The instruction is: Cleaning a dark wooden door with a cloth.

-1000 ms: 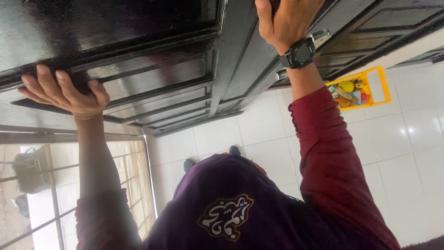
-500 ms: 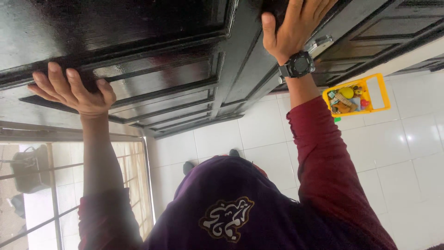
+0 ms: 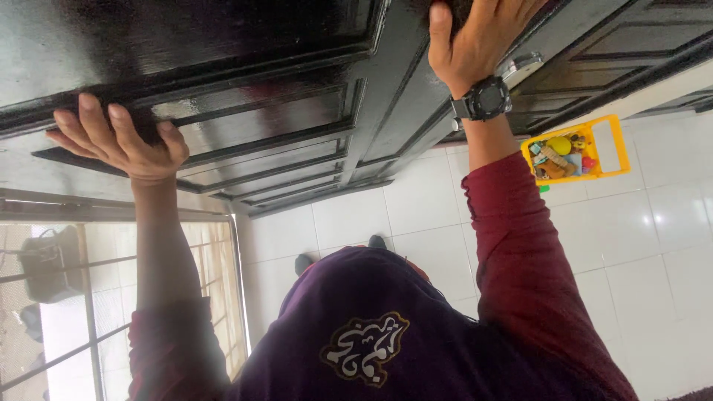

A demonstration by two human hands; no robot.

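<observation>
A glossy black panelled door (image 3: 260, 82) fills the top of the head view. My left hand (image 3: 126, 145) rests on the door's left panel, fingers spread and curled over a raised moulding, with nothing in it. My right hand (image 3: 475, 41) lies against the door's middle upright at the top edge, thumb held apart. Its fingertips are cut off by the frame, so whether it holds anything is hidden. A black wristwatch (image 3: 486, 98) is on that wrist. A silver door handle (image 3: 523, 65) shows just right of the watch.
A yellow basket (image 3: 575, 152) of small toys stands on the white tiled floor (image 3: 653, 223) to the right. A barred window (image 3: 89, 297) is at lower left, with a dark bag (image 3: 48, 263) beyond it. My dark shoes (image 3: 303, 263) show below.
My right hand has slid slightly right and up along the door. My left hand has shifted a little right and down on the moulding.
</observation>
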